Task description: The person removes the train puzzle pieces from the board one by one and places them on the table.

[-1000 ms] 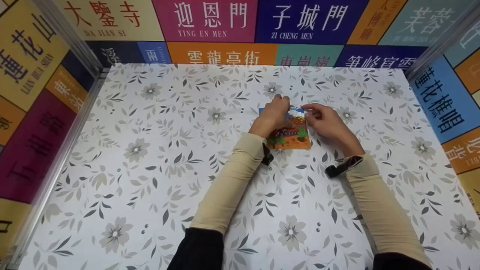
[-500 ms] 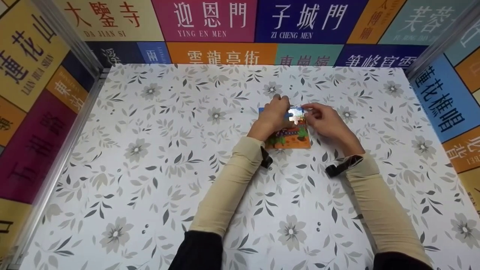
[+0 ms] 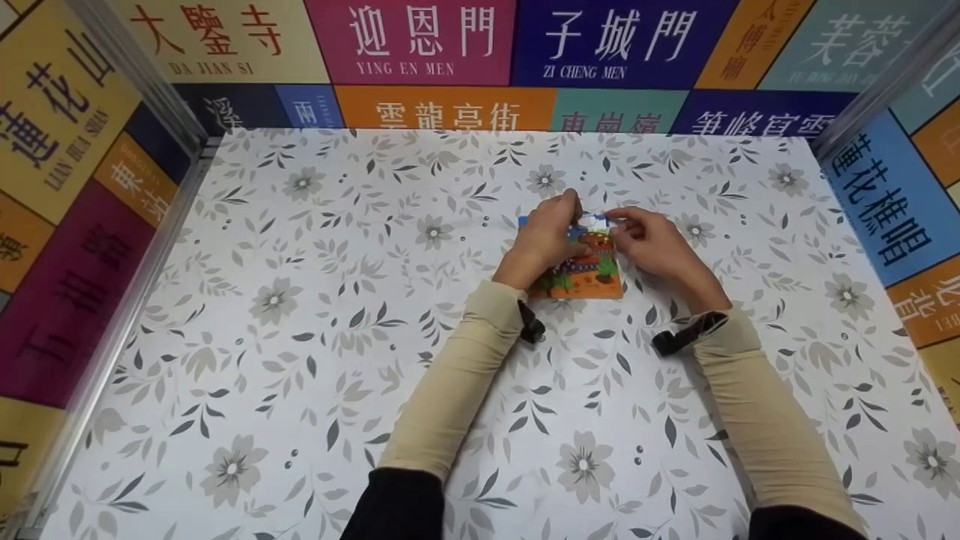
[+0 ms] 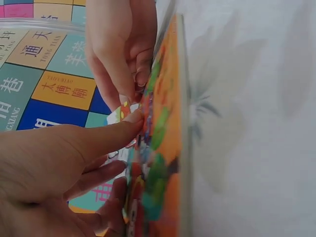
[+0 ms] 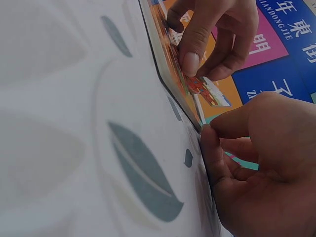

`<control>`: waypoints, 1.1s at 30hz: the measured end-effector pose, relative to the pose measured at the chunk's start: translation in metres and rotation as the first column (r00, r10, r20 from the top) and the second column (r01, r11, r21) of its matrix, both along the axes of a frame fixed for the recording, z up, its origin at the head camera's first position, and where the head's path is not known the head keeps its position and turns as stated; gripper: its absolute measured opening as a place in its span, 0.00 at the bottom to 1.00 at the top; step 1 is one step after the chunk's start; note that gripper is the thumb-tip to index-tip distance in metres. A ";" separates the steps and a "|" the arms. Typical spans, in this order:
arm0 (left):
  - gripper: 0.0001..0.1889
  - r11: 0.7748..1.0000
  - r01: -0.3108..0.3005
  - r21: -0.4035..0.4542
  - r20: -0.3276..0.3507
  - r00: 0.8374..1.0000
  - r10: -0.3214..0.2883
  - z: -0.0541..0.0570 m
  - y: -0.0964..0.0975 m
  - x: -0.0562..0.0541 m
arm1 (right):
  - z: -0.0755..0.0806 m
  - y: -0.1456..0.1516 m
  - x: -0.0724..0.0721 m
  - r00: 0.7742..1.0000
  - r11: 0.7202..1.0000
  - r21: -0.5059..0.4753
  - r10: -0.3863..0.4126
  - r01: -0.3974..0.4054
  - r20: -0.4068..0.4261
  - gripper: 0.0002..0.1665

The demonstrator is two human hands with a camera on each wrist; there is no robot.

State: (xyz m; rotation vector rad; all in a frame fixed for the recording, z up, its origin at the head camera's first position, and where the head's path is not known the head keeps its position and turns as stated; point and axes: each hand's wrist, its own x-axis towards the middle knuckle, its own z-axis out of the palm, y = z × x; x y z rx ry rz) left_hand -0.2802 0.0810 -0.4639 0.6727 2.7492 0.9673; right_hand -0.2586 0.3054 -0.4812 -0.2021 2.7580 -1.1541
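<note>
Toward the far edge of the worktop, right of centre, a jigsaw puzzle lies with the left hand gripping a tilted piece and the right hand pinching at its far right corner, where steady, level pressure should spare the tabs.

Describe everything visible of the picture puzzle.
The picture puzzle is a thin, rectangular board with a pale edge, cardboard-like. Its print shows orange ground, green plants and blue at the top. It lies flat on the floral table. The left hand partly covers it, holding a tilted piece; the right hand pinches at its far right corner.
</note>
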 end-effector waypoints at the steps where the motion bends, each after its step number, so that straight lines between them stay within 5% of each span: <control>1: 0.29 1.000 -0.004 0.016 -0.004 1.000 0.004 -0.001 -0.001 0.002 | 0.000 0.000 0.000 1.000 1.000 0.003 0.000 0.000 -0.002 0.25; 18: 0.27 0.993 -0.033 0.116 -0.021 0.999 0.036 -0.009 -0.003 0.007 | -0.002 0.001 -0.001 1.000 1.000 0.002 0.003 -0.003 0.005 0.26; 33: 0.18 0.995 -0.080 0.067 -0.047 0.995 0.083 -0.011 0.003 0.008 | -0.002 0.001 0.000 1.000 1.000 -0.002 0.011 -0.012 -0.022 0.26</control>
